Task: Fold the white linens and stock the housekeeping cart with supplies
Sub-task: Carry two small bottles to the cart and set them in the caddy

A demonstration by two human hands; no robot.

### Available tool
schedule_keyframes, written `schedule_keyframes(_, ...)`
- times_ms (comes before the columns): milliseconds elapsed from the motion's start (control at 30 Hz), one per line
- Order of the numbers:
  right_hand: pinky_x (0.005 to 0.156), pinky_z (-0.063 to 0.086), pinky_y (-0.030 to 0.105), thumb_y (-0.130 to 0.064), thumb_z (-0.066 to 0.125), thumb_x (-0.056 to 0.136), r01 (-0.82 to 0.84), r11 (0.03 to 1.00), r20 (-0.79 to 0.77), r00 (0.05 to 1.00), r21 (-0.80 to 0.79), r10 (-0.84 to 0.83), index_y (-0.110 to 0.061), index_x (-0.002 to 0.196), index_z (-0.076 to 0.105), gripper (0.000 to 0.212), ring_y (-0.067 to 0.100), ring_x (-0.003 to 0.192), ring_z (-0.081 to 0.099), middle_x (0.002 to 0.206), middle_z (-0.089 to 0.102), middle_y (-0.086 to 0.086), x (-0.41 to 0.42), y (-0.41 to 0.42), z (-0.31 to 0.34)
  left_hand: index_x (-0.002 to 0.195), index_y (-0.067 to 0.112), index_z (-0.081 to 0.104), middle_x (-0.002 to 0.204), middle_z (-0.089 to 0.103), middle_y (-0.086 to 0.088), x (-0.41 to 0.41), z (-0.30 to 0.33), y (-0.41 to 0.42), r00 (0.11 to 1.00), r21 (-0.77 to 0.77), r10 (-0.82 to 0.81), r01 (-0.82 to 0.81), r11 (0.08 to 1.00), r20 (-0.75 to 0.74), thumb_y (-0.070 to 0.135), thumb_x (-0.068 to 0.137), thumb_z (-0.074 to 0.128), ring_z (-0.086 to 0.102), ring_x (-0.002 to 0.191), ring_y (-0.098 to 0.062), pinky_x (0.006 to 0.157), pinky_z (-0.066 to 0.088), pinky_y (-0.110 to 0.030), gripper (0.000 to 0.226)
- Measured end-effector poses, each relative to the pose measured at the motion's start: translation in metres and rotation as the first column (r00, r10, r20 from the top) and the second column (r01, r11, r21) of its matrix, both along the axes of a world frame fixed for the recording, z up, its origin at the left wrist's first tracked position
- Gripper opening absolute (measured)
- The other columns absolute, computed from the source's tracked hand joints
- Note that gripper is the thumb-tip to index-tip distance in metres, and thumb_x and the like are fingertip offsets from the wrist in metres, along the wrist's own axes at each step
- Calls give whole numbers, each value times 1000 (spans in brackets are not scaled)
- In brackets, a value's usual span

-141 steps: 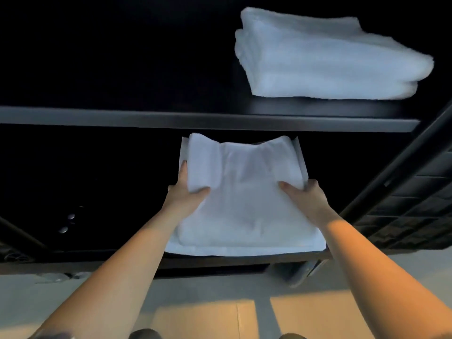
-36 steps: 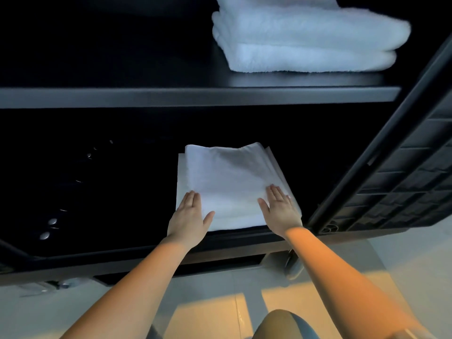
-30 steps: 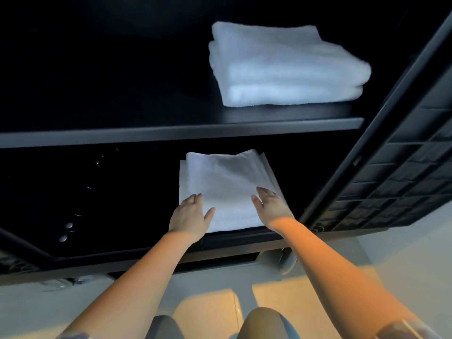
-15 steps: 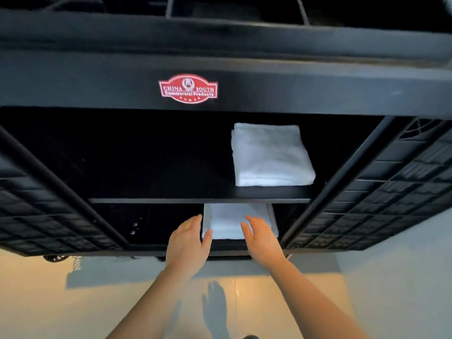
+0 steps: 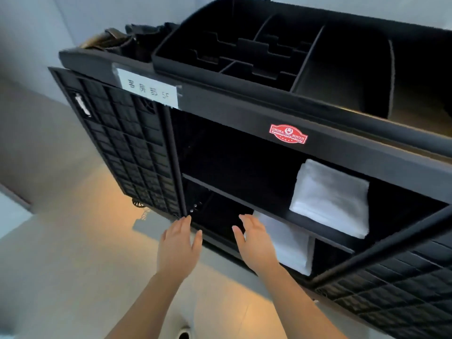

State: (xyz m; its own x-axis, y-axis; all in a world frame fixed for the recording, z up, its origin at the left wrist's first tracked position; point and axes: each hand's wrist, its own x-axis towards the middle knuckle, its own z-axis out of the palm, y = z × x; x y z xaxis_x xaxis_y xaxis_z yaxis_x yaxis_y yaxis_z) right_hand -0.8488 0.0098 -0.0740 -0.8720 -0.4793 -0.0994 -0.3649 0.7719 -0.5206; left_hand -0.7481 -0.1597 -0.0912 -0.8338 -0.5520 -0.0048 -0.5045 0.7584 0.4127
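Left hand: the left hand [image 5: 177, 243] hangs at about 6 o'clock in the view, palm down, fingers straight and slightly fanned, thumb out to the side. It holds nothing, and its fingertips reach toward the front edge of the cart's bottom shelf; I cannot tell whether they touch it.

Right hand: the right hand [image 5: 255, 241] is just beside it toward 3 o'clock, likewise flat and relaxed, fingers loosely spread, gripping nothing. It sits in front of the near corner of the lower linen; contact cannot be judged.

Lower linen: a flat folded white cloth [image 5: 291, 245] lies on the bottom shelf, at 4 o'clock from the right hand.

Upper linen: a thick folded white towel stack [image 5: 330, 199] rests on the middle shelf, at about 2 o'clock from the hands, above the flat cloth.

Cart: a black plastic housekeeping cart [image 5: 220, 108] with both grid-panelled doors swung open, one at 9 o'clock, one at 4 o'clock.

Top tray: a black divided organiser tray [image 5: 281, 57] sits on the cart's top, at 12 o'clock.

Labels: a white paper tag [image 5: 149, 91] with printed characters is taped to the cart's front rail; a red badge sticker [image 5: 288, 134] is further along the same rail toward 3 o'clock.

Floor: pale tiled floor [image 5: 61, 265] with a warm patch of light under the arms.
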Motion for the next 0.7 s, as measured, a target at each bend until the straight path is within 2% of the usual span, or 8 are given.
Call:
schedule_keyframes(167,116,21,28,-44,33,102,-247,969,-57,967,24,248,-20,146,35,51,12,143,23,153,33,-4,29,-44,1,145,20,37,149,41,1,64,-4,-19,976,-11,214,-214,977,38,47,97,35,33,139,-19,114,23,-38,55)
schedule_keyframes(233,114,21,26,-42,35,102,-349,937,-51,936,0,349,-19,145,37,49,13,142,26,152,35,-2,46,-66,1,146,19,37,149,41,1,94,-5,-26,950,-10,308,-308,951,44,47,98,35,32,140,-19,114,21,-38,56)
schedule_keyframes(333,114,25,31,-37,37,101,-499,866,-45,866,-12,499,-13,143,40,48,18,138,30,149,38,3,78,-103,3,145,17,38,149,41,-1,143,-2,-36,890,7,455,-455,890,24,44,98,39,31,140,-20,113,19,-37,55)
schedule_keyframes(467,110,28,33,-34,38,101,-680,733,-69,731,0,679,-11,140,42,45,21,134,34,146,40,6,134,-154,6,145,17,38,149,41,1,212,6,-46,775,-20,631,-631,776,22,45,98,39,30,140,-18,113,17,-35,54)
schedule_keyframes(600,112,22,28,-29,39,101,-843,537,-84,537,-23,839,-8,139,43,43,21,136,31,146,40,7,206,-206,14,145,18,37,150,39,2,292,15,-56,616,-38,787,-787,616,11,45,98,37,28,141,-17,114,16,-33,54)
schedule_keyframes(700,110,24,28,-26,42,100,-914,406,-106,406,-24,908,-5,135,47,41,24,133,36,142,44,11,265,-240,21,145,18,37,150,38,2,352,19,-59,481,-28,877,-876,481,-4,46,98,35,28,141,-16,114,17,-34,55)
